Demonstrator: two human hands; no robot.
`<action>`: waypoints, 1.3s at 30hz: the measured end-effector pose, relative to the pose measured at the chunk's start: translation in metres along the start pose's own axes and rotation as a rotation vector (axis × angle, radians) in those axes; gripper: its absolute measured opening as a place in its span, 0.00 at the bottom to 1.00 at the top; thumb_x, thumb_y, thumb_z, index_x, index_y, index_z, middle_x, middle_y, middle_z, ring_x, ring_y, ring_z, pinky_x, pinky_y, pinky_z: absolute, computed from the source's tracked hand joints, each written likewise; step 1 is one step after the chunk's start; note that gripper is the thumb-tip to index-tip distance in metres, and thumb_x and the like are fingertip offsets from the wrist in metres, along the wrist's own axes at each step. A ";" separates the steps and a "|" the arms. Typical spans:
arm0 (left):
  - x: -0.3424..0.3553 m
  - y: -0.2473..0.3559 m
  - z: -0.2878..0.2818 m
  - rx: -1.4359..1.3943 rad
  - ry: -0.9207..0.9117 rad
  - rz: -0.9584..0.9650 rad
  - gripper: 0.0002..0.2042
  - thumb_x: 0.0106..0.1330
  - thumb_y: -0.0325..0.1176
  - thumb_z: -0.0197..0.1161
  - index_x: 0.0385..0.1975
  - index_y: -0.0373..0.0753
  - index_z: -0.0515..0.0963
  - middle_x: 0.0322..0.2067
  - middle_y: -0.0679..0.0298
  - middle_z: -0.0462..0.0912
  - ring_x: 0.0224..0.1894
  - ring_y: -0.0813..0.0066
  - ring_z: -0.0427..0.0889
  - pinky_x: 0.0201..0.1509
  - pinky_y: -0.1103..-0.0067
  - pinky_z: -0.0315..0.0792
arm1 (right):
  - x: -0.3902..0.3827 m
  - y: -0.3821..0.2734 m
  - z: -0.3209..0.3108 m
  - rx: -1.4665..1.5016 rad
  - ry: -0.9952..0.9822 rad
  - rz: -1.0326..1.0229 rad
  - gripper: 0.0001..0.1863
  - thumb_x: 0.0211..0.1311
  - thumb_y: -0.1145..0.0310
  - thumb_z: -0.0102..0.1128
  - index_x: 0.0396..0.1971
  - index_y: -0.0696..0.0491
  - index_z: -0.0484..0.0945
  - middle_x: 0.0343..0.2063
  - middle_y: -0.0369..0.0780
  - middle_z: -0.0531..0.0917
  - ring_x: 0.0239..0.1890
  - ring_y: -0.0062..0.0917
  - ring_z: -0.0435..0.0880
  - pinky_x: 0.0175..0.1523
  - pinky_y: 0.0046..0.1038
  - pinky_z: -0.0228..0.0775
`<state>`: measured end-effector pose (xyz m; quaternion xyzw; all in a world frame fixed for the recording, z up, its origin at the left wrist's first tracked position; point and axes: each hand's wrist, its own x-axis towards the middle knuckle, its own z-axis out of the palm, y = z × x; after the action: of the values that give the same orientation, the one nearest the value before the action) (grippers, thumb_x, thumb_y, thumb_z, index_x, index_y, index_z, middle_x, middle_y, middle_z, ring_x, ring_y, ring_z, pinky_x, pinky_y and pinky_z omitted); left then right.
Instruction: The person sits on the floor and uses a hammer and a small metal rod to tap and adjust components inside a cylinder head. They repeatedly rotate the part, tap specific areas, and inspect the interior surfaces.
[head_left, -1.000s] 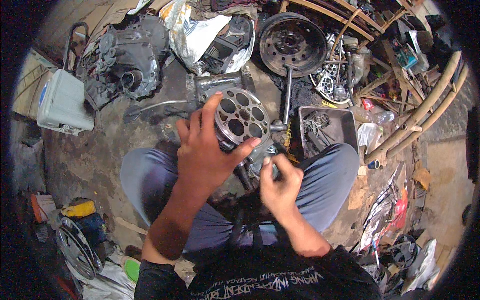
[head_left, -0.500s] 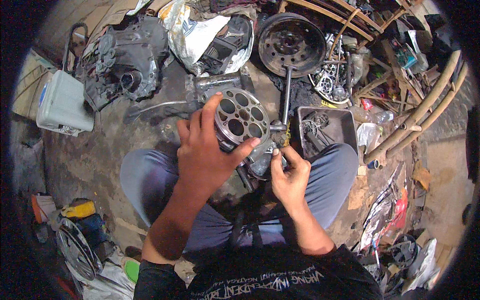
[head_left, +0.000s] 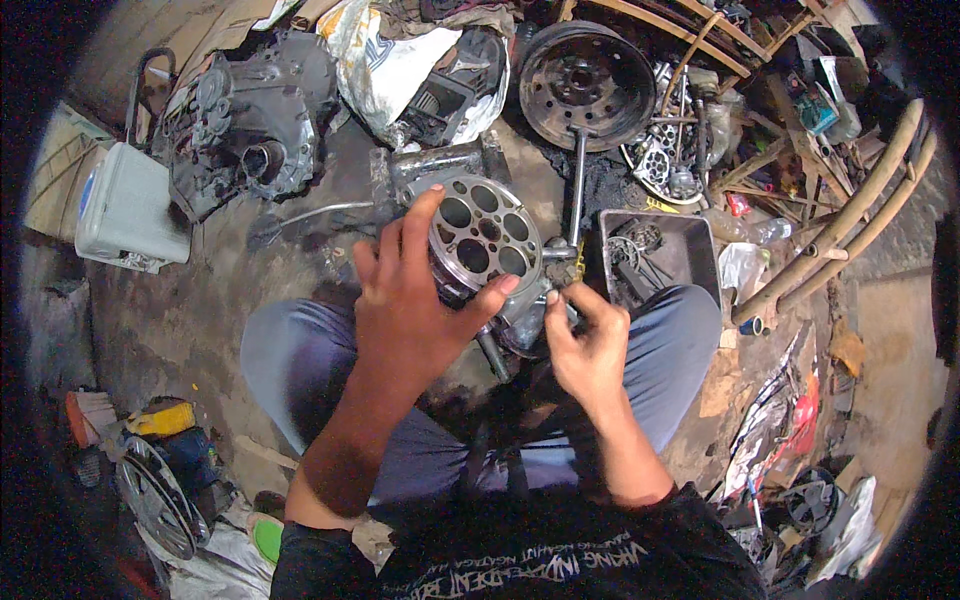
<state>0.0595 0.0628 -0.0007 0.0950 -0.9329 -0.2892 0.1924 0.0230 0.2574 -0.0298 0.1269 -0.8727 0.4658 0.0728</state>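
Observation:
A round metal compressor-like body (head_left: 487, 229) with several large round holes in its face is tilted up between my knees. My left hand (head_left: 405, 290) grips it from the left, fingers spread over the far rim and thumb on the near right of the face. Just right of the body, my right hand (head_left: 592, 340) is closed, thumb and index finger pinched together beside a small metal fitting on its side. What lies between those fingertips is too small to make out. A T-shaped metal handle (head_left: 578, 195) stands right behind the body.
A metal tray (head_left: 712, 262) with loose parts lies by my right knee. Beyond are a black wheel rim (head_left: 632, 88), a white sack (head_left: 372, 75) and a large gearbox housing (head_left: 285, 125). A grey plastic container (head_left: 135, 205) stands left; bent wooden poles (head_left: 840, 225) lean at right.
My right hand has turned slightly and shifted a little right, its fingers still pinched. My left hand keeps the same grip on the round metal body.

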 end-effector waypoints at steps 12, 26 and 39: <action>0.002 -0.002 0.000 -0.015 0.016 0.058 0.48 0.52 0.59 0.76 0.70 0.42 0.63 0.53 0.50 0.75 0.53 0.43 0.72 0.58 0.52 0.70 | 0.019 0.021 0.004 -0.037 -0.121 0.051 0.08 0.60 0.75 0.64 0.24 0.61 0.77 0.15 0.47 0.75 0.17 0.25 0.74 0.27 0.30 0.67; 0.000 -0.007 0.003 -0.025 0.014 0.063 0.47 0.52 0.55 0.77 0.71 0.44 0.61 0.56 0.52 0.74 0.52 0.46 0.74 0.60 0.55 0.68 | 0.027 0.020 -0.018 0.071 -0.187 0.055 0.04 0.68 0.76 0.60 0.39 0.59 0.80 0.24 0.50 0.81 0.26 0.42 0.84 0.34 0.36 0.71; 0.004 -0.003 -0.001 -0.051 -0.061 -0.018 0.47 0.51 0.47 0.79 0.71 0.45 0.60 0.58 0.52 0.76 0.55 0.47 0.74 0.62 0.59 0.67 | 0.016 0.039 0.002 0.148 -0.178 -0.068 0.04 0.59 0.80 0.64 0.35 0.60 0.81 0.30 0.47 0.84 0.33 0.36 0.86 0.42 0.31 0.75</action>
<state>0.0562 0.0587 0.0003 0.0895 -0.9297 -0.3174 0.1637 -0.0033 0.2738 -0.0579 0.2024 -0.8341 0.5132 0.0014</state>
